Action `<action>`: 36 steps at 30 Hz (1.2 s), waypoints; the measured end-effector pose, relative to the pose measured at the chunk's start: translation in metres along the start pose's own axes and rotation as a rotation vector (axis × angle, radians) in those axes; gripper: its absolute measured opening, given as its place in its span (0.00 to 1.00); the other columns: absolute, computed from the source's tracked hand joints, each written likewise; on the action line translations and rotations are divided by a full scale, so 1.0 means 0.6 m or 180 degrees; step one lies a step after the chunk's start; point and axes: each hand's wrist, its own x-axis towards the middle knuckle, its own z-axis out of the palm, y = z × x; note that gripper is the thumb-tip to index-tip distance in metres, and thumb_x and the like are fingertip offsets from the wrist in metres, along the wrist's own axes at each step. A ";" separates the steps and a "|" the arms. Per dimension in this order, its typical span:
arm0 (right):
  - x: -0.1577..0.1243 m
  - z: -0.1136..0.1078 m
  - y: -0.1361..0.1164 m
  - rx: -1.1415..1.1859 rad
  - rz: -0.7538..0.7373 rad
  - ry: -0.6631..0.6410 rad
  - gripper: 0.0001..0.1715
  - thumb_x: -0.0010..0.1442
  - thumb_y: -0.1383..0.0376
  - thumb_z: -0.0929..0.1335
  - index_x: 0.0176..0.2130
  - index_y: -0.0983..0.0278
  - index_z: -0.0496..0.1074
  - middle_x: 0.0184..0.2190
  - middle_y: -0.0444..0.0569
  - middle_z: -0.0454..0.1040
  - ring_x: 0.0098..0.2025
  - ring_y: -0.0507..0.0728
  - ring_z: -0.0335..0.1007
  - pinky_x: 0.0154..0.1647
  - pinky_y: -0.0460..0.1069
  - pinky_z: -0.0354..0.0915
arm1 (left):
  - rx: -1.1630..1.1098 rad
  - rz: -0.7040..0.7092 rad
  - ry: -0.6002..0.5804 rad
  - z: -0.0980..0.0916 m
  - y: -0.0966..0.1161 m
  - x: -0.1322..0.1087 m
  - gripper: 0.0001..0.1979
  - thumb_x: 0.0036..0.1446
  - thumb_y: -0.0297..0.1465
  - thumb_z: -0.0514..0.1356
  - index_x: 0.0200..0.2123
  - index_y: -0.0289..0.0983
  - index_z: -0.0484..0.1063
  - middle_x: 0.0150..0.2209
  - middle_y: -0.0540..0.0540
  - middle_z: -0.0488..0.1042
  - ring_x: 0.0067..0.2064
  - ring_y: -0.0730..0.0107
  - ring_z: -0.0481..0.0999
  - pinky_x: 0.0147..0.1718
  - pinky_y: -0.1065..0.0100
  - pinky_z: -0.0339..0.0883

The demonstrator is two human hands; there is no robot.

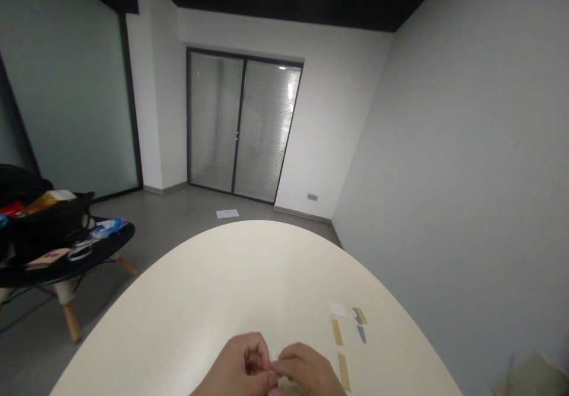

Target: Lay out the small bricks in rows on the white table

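My left hand and my right hand meet over the near edge of the round cream table. Both are closed, with thumbs and fingertips pinched together at one spot. Whatever lies between the fingertips is too small and too covered to name. Right of my hands lie two tan strips, one nearer and one farther. Beyond them are a small white rectangular piece, a tan and blue-grey piece and a blue-grey tapered piece.
To the left stands a black chair with wooden legs, bearing a black bag, a blue and white packet and a booklet. A white sheet lies on the floor. A wall rises at the right.
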 end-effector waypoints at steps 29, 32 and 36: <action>-0.111 -0.182 0.143 -0.1771 0.3946 -0.0047 0.15 0.56 0.65 0.65 0.36 0.63 0.81 0.40 0.54 0.83 0.43 0.62 0.78 0.41 0.49 0.65 | -0.0187 0.0169 -0.0039 0.002 0.015 -0.004 0.19 0.45 0.35 0.70 0.23 0.39 0.60 0.23 0.50 0.73 0.24 0.74 0.64 0.26 0.71 0.52; -0.109 -0.179 0.144 -0.1725 0.3863 -0.0089 0.16 0.56 0.65 0.64 0.33 0.62 0.82 0.37 0.53 0.83 0.41 0.62 0.79 0.39 0.49 0.64 | -0.0129 0.0206 -0.0047 0.001 0.011 -0.001 0.19 0.45 0.36 0.70 0.23 0.39 0.60 0.21 0.51 0.71 0.23 0.75 0.62 0.25 0.71 0.50; -0.104 -0.177 0.139 -0.1658 0.3658 -0.0087 0.19 0.57 0.67 0.62 0.25 0.60 0.80 0.32 0.51 0.83 0.38 0.60 0.79 0.35 0.48 0.62 | -0.0168 0.0240 -0.0091 -0.003 0.004 0.001 0.20 0.45 0.37 0.70 0.23 0.39 0.60 0.21 0.51 0.70 0.23 0.75 0.62 0.25 0.71 0.50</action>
